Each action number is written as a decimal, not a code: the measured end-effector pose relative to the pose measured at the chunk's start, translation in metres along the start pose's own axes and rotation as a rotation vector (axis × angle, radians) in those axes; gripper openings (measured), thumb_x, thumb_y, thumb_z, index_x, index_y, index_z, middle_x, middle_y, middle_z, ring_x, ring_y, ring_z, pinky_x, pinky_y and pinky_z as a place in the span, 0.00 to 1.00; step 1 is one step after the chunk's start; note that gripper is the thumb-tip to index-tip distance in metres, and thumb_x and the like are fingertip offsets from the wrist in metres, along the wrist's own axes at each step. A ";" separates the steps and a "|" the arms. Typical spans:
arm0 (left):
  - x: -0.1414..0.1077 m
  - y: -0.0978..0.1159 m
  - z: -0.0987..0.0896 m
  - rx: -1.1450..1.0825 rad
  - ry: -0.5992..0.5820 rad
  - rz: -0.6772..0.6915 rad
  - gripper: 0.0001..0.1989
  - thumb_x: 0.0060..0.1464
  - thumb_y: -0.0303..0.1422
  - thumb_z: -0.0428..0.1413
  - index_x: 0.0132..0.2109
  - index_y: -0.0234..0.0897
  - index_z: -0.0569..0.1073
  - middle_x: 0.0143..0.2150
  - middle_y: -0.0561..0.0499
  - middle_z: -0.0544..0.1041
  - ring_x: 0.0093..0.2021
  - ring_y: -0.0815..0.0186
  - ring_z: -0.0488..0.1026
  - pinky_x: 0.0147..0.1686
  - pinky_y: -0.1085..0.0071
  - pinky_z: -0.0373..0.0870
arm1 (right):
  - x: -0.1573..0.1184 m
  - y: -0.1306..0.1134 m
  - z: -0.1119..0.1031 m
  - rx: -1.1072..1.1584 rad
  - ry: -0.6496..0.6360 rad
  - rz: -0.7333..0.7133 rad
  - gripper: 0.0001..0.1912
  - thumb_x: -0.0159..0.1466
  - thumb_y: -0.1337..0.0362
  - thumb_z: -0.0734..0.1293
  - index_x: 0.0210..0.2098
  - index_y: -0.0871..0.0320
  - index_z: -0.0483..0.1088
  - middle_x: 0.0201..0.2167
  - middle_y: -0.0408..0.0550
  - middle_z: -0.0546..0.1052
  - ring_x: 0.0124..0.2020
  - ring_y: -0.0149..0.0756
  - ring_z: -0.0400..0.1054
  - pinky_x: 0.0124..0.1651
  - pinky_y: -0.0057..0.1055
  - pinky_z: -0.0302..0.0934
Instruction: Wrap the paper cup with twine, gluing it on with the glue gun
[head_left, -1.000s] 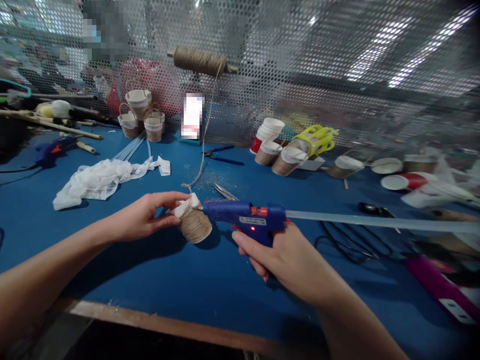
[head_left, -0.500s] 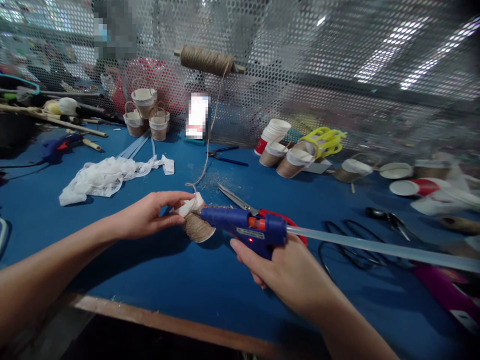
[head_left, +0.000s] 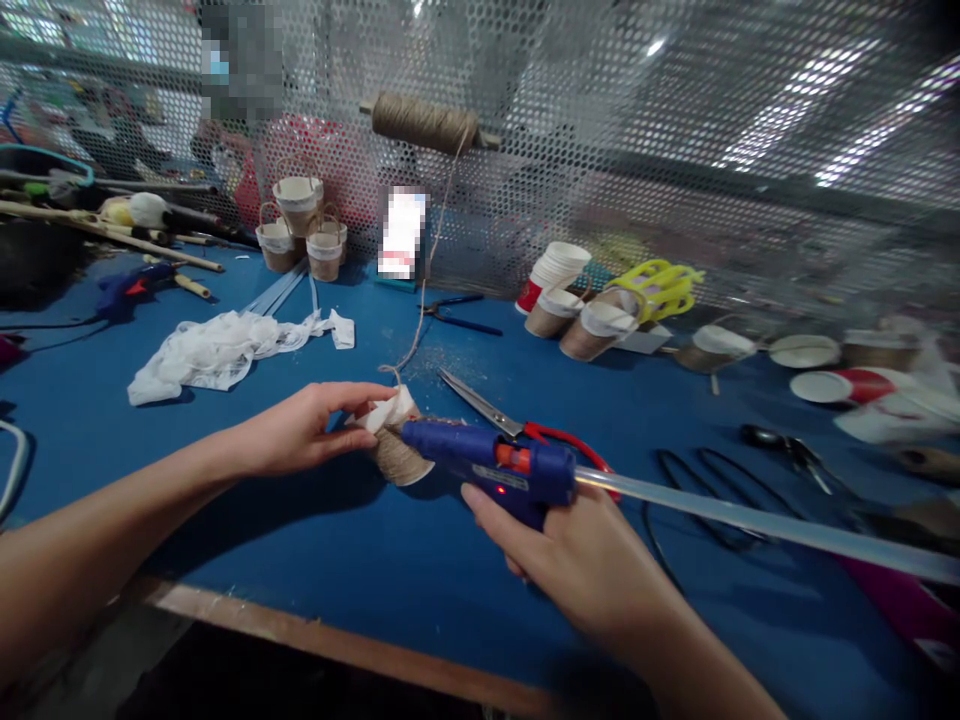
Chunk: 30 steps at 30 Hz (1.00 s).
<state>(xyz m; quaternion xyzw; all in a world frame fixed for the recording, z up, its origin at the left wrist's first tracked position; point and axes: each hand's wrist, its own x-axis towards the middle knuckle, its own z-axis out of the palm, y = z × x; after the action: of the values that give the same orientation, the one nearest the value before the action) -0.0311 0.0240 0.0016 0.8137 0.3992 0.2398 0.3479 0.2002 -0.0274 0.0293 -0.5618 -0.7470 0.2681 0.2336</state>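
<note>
Through the head view I have the left hand [head_left: 307, 430] palm inward, its grip pinching the twine-wrapped cup [head_left: 401, 457] at frame centre; my right hand [head_left: 574, 545], lower right, clasps the blue glue gun [head_left: 461, 445] pointing leftward. The cup tilts, brown coils below white edging.

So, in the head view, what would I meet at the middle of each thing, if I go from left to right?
Blue-and-red tool, left hand, twine-wrapped cup, glue gun, right hand, red-and-white paper cup.
</note>
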 end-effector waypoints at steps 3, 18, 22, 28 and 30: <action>-0.001 0.000 0.000 -0.023 -0.002 0.003 0.21 0.54 0.31 0.51 0.55 0.33 0.63 0.49 0.43 0.72 0.49 0.61 0.68 0.47 0.63 0.65 | 0.003 -0.002 -0.005 0.003 -0.033 0.171 0.09 0.54 0.59 0.63 0.21 0.57 0.65 0.09 0.39 0.64 0.10 0.30 0.60 0.14 0.25 0.54; 0.000 -0.002 0.001 -0.071 0.012 -0.007 0.21 0.53 0.31 0.52 0.54 0.33 0.63 0.50 0.42 0.73 0.47 0.61 0.70 0.46 0.64 0.66 | 0.013 -0.001 -0.014 0.122 -0.030 0.181 0.13 0.56 0.58 0.62 0.18 0.57 0.61 0.09 0.38 0.64 0.11 0.27 0.61 0.16 0.23 0.57; 0.001 -0.001 0.001 -0.082 0.002 -0.001 0.21 0.53 0.31 0.51 0.54 0.32 0.63 0.50 0.42 0.72 0.48 0.62 0.70 0.47 0.65 0.66 | 0.015 0.001 -0.012 0.116 -0.044 0.180 0.14 0.57 0.59 0.62 0.18 0.57 0.62 0.08 0.38 0.64 0.11 0.27 0.60 0.16 0.23 0.57; 0.000 -0.002 0.001 -0.059 0.006 -0.003 0.21 0.53 0.31 0.51 0.54 0.33 0.63 0.49 0.43 0.73 0.47 0.62 0.70 0.47 0.65 0.66 | 0.019 0.003 -0.013 0.120 -0.082 0.204 0.16 0.58 0.58 0.62 0.16 0.59 0.63 0.08 0.39 0.64 0.11 0.26 0.60 0.18 0.23 0.56; 0.000 -0.002 0.002 -0.060 0.008 0.002 0.21 0.53 0.31 0.51 0.54 0.33 0.63 0.50 0.43 0.72 0.47 0.63 0.70 0.47 0.65 0.65 | 0.021 0.004 -0.014 0.155 -0.103 0.217 0.16 0.58 0.59 0.61 0.18 0.60 0.64 0.08 0.38 0.63 0.11 0.25 0.59 0.18 0.23 0.56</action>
<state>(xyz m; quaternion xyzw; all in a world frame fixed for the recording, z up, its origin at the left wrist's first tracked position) -0.0309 0.0245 -0.0007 0.8024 0.3924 0.2554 0.3701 0.2066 -0.0040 0.0378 -0.6051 -0.6698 0.3772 0.2074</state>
